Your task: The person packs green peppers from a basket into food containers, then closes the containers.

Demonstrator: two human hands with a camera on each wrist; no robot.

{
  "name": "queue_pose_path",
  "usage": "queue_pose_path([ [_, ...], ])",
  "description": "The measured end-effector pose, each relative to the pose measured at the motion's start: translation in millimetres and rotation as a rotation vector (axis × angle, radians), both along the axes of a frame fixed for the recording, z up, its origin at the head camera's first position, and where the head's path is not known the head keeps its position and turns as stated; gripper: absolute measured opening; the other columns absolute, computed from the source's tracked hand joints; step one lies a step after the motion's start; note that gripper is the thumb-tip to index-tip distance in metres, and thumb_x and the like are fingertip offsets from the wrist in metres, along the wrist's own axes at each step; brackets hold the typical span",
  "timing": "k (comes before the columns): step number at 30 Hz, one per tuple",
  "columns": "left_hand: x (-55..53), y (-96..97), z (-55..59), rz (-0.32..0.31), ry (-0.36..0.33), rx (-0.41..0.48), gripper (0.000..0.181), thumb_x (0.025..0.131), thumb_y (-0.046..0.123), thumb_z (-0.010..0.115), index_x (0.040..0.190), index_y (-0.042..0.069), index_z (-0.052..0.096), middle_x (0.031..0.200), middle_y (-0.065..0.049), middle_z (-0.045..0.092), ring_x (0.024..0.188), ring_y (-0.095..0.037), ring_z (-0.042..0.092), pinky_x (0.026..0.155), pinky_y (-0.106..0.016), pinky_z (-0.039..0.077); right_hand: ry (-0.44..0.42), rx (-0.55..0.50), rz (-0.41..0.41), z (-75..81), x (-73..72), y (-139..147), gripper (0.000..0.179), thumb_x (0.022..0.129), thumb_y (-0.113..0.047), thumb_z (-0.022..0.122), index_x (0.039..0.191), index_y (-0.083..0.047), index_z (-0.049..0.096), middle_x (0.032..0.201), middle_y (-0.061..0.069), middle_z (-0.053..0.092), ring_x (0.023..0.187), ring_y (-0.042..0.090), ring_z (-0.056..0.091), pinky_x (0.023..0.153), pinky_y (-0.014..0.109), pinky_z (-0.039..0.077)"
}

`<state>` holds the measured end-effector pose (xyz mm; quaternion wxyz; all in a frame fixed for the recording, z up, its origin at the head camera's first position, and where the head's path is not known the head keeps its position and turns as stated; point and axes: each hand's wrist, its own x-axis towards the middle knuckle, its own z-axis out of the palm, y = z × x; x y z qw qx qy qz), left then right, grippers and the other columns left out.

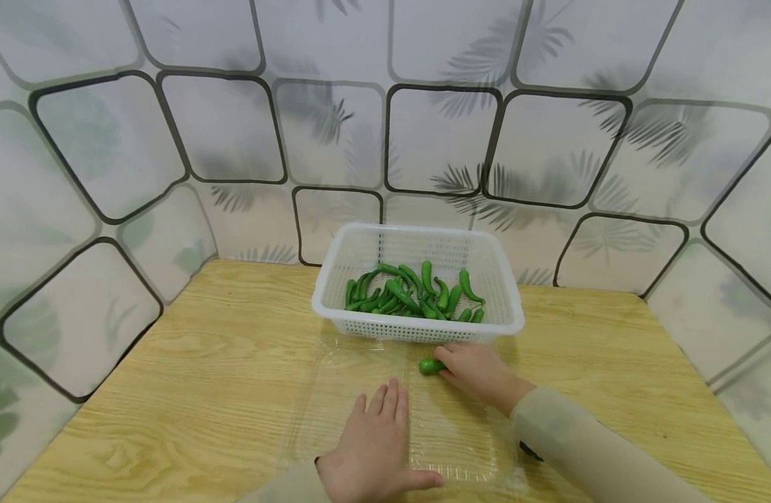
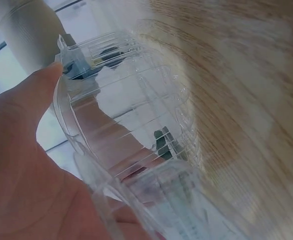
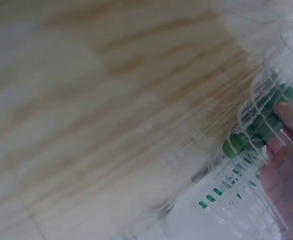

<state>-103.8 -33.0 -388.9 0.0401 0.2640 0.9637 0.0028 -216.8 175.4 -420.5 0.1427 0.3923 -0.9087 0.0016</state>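
Note:
A clear plastic clamshell container [image 1: 454,426] lies unfolded on the table, its two halves side by side. My left hand [image 1: 376,443] rests along the middle of it, fingers straight and pointing away, thumb stretched to the right. In the left wrist view the thumb touches the container's ribbed wall [image 2: 111,100]. At the far end of the right half, my right hand [image 1: 476,370] holds a green pepper [image 1: 431,366] in its fingers. Through the clear wall, the right wrist view shows this pepper [image 3: 236,145] low in the container. Its far side is covered by the fingers.
Just behind the container stands a white perforated plastic basket [image 1: 511,307] with many green peppers [image 1: 401,293] in it. The wooden table [image 1: 222,363] is backed by a patterned wall covering [image 1: 335,133] on the far side and both flanks.

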Motion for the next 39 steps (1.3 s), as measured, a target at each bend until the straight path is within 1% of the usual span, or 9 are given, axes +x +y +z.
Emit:
queue_pose_path([
  [7,-1.0,0.3,-0.7,0.001,-0.011,0.005,0.114,0.070,0.085,0.040,0.142,-0.003,0.034,0.146,-0.021,0.030,0.131,-0.032,0.034,0.099,-0.050,0.035,0.013,0.006,-0.020,0.7,0.8,-2,0.018,0.080,-0.018,0.073,0.090,-0.013,0.059,0.086,-0.001,0.059,0.069,0.016,0.058,0.057,0.031,0.049],
  [12,0.2,1.3,-0.8,0.001,0.004,0.010,0.114,0.069,0.085,0.041,0.141,-0.003,0.035,0.145,-0.022,0.031,0.131,-0.032,0.035,0.098,-0.051,0.035,0.000,0.024,-0.060,-0.1,1.0,-1,0.016,0.082,-0.018,0.071,0.090,-0.013,0.057,0.087,0.001,0.059,0.066,0.016,0.058,0.052,0.030,0.047],
  [16,1.6,1.4,-0.1,0.002,0.016,0.018,0.115,0.068,0.086,0.042,0.140,-0.004,0.036,0.144,-0.023,0.033,0.130,-0.032,0.036,0.098,-0.051,0.035,-0.003,0.024,-0.072,-0.2,1.5,0,0.018,0.082,-0.018,0.071,0.089,-0.013,0.055,0.085,0.001,0.059,0.064,0.016,0.057,0.050,0.030,0.046],
  [22,1.8,1.4,1.1,-0.003,0.030,0.014,0.115,0.068,0.086,0.041,0.139,-0.004,0.038,0.144,-0.022,0.034,0.130,-0.032,0.037,0.098,-0.051,0.034,-0.034,-0.003,-0.082,2.0,2.8,2,0.021,0.080,-0.019,0.073,0.090,-0.014,0.056,0.085,0.000,0.060,0.068,0.016,0.059,0.054,0.031,0.048],
  [27,1.2,1.1,1.6,-0.010,0.019,0.024,0.114,0.069,0.085,0.043,0.139,-0.004,0.038,0.144,-0.023,0.034,0.131,-0.032,0.035,0.099,-0.052,0.033,-0.056,-0.011,-0.088,7.9,5.4,3,0.025,0.079,-0.021,0.075,0.095,-0.013,0.058,0.086,0.000,0.061,0.070,0.017,0.061,0.057,0.033,0.049],
  [31,1.1,1.3,1.8,-0.004,0.002,0.028,0.114,0.068,0.084,0.044,0.140,-0.004,0.037,0.144,-0.023,0.032,0.132,-0.032,0.033,0.100,-0.051,0.032,-0.059,-0.040,-0.058,13.5,7.4,5,0.026,0.079,-0.022,0.075,0.098,-0.012,0.060,0.088,0.001,0.061,0.070,0.017,0.061,0.057,0.032,0.049],
  [33,1.0,1.5,1.8,0.003,-0.006,0.024,0.114,0.068,0.084,0.044,0.140,-0.003,0.036,0.145,-0.022,0.032,0.132,-0.032,0.032,0.100,-0.051,0.032,-0.038,-0.071,-0.030,16.4,7.6,6,0.025,0.079,-0.022,0.075,0.097,-0.011,0.060,0.087,0.000,0.061,0.067,0.015,0.060,0.056,0.030,0.049],
  [36,0.6,1.5,1.6,0.011,-0.008,0.015,0.114,0.068,0.085,0.044,0.141,-0.003,0.036,0.146,-0.021,0.031,0.133,-0.032,0.031,0.101,-0.051,0.031,0.030,-0.126,0.029,20.7,6.3,8,0.022,0.079,-0.021,0.075,0.091,-0.011,0.060,0.080,-0.002,0.061,0.061,0.012,0.057,0.053,0.026,0.046],
  [39,0.2,1.7,1.4,0.017,-0.020,0.018,0.115,0.068,0.085,0.044,0.141,-0.002,0.035,0.146,-0.021,0.030,0.133,-0.032,0.030,0.102,-0.051,0.030,0.121,-0.190,0.099,23.0,3.9,11,0.022,0.075,-0.020,0.078,0.086,-0.012,0.060,0.072,-0.005,0.060,0.055,0.007,0.051,0.049,0.022,0.042],
])
